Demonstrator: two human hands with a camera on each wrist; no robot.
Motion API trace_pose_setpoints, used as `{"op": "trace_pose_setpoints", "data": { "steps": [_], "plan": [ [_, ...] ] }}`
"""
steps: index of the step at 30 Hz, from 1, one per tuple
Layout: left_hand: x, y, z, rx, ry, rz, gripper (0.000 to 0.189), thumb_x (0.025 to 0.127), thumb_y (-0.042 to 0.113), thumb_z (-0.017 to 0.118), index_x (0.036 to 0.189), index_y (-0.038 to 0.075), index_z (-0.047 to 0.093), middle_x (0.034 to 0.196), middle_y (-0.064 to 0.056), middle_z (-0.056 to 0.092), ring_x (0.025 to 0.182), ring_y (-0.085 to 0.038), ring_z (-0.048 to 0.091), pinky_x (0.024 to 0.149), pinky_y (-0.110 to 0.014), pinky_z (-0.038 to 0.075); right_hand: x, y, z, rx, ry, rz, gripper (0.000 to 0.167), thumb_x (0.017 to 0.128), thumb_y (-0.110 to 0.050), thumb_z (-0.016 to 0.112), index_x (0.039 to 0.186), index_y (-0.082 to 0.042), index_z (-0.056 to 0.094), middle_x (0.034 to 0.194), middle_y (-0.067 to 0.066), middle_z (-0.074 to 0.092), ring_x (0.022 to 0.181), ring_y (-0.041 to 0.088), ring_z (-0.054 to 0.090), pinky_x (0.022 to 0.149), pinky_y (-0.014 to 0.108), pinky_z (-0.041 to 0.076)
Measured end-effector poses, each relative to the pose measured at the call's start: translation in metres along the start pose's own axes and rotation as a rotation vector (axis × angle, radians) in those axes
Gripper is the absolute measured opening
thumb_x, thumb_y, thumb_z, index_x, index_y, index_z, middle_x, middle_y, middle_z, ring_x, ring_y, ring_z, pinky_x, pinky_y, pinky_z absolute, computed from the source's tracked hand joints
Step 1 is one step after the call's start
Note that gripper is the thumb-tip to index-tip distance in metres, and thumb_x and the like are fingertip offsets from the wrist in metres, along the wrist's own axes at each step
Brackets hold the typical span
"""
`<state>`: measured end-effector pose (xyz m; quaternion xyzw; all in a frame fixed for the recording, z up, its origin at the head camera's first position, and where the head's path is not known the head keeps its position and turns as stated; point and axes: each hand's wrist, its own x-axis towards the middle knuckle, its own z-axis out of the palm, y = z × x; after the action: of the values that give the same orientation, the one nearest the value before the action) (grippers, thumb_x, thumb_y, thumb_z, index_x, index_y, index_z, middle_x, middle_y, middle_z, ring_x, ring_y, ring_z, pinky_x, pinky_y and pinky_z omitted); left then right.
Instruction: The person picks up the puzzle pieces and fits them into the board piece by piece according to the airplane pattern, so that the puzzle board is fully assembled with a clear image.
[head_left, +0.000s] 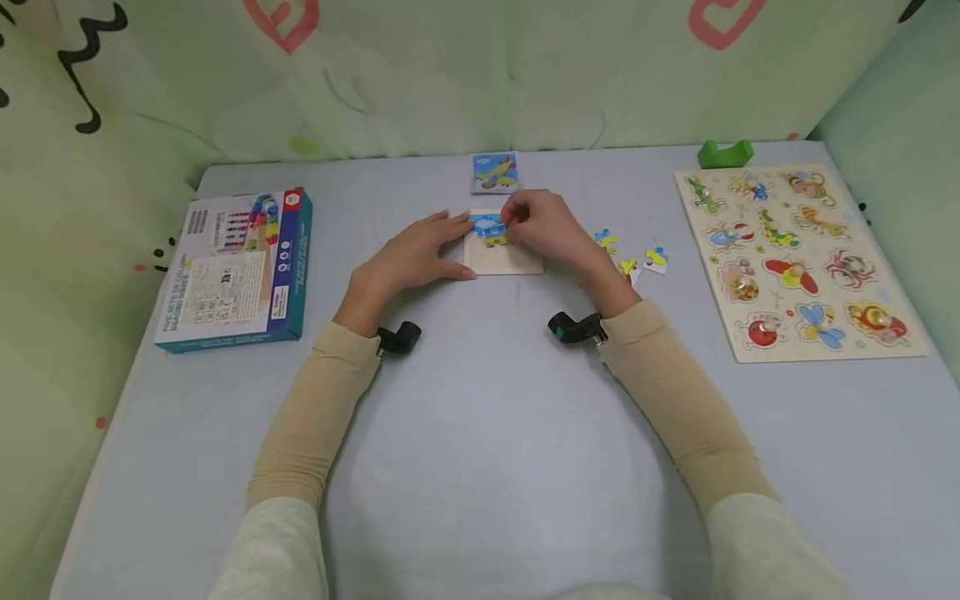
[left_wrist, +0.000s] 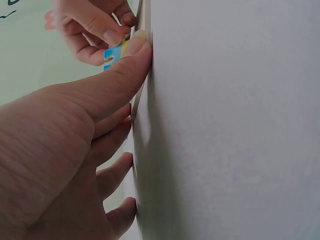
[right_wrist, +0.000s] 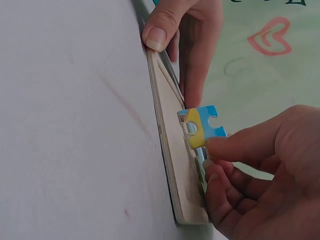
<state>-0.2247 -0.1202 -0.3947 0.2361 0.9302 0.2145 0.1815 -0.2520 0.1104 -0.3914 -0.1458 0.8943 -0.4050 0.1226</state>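
A small wooden puzzle tray lies flat on the table, with joined blue and yellow jigsaw pieces in its back left part. My left hand rests at the tray's left side, fingers extended and thumb on the front left corner. Over the tray's back part, my right hand pinches a blue and yellow jigsaw piece between thumb and fingers. The right wrist view shows this piece tilted up above the tray. Several loose jigsaw pieces lie right of the tray, partly hidden by my right wrist.
Behind the tray is a small picture square with a yellow airplane. A boxed bead set lies at the left. On the right are a large insect peg puzzle and a green block behind it.
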Motion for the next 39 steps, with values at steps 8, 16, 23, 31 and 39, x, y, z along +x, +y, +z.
{"op": "trace_pose_setpoints", "data": {
  "steps": [8, 16, 23, 31, 39],
  "plan": [
    [0.003, -0.001, 0.001, 0.01, 0.0, 0.001, 0.085, 0.089, 0.055, 0.067, 0.157, 0.022, 0.03, 0.166, 0.008, 0.023, 0.157, -0.023, 0.012, 0.125, -0.048, 0.021, 0.003, -0.008, 0.011, -0.043, 0.052, 0.048, 0.016, 0.085, -0.007, 0.065, 0.1, -0.004, 0.064, 0.091, 0.01, 0.061, 0.083, 0.021, 0.052, 0.068, 0.027, 0.04],
    [0.002, 0.0, 0.0, -0.001, -0.007, -0.015, 0.084, 0.089, 0.054, 0.068, 0.157, 0.023, 0.03, 0.166, 0.009, 0.022, 0.157, -0.022, 0.011, 0.125, -0.048, 0.019, 0.003, -0.013, 0.017, -0.079, 0.035, 0.011, 0.016, 0.083, -0.004, 0.065, 0.099, -0.002, 0.067, 0.091, 0.012, 0.064, 0.085, 0.022, 0.056, 0.073, 0.028, 0.042],
    [0.0, 0.0, 0.0, 0.001, 0.0, -0.011, 0.084, 0.089, 0.054, 0.067, 0.157, 0.023, 0.03, 0.166, 0.008, 0.023, 0.157, -0.022, 0.011, 0.125, -0.048, 0.019, 0.002, -0.016, 0.02, -0.17, -0.014, -0.027, 0.025, 0.084, -0.01, 0.067, 0.108, -0.001, 0.068, 0.091, 0.012, 0.062, 0.083, 0.024, 0.054, 0.073, 0.032, 0.042],
    [0.0, -0.001, 0.0, 0.001, 0.004, 0.005, 0.084, 0.089, 0.053, 0.068, 0.157, 0.021, 0.03, 0.165, 0.008, 0.024, 0.157, -0.023, 0.012, 0.125, -0.048, 0.02, 0.001, -0.017, 0.02, -0.214, -0.033, -0.06, 0.031, 0.082, -0.003, 0.059, 0.11, 0.0, 0.072, 0.102, 0.014, 0.062, 0.092, 0.026, 0.056, 0.08, 0.037, 0.046],
    [0.001, -0.001, 0.0, 0.007, -0.004, -0.005, 0.084, 0.089, 0.053, 0.068, 0.157, 0.022, 0.029, 0.166, 0.008, 0.022, 0.157, -0.022, 0.011, 0.125, -0.048, 0.019, 0.002, -0.015, 0.018, -0.192, -0.053, -0.055, 0.026, 0.085, -0.004, 0.062, 0.109, 0.001, 0.068, 0.103, 0.015, 0.066, 0.093, 0.025, 0.057, 0.085, 0.037, 0.047]
  ]
}}
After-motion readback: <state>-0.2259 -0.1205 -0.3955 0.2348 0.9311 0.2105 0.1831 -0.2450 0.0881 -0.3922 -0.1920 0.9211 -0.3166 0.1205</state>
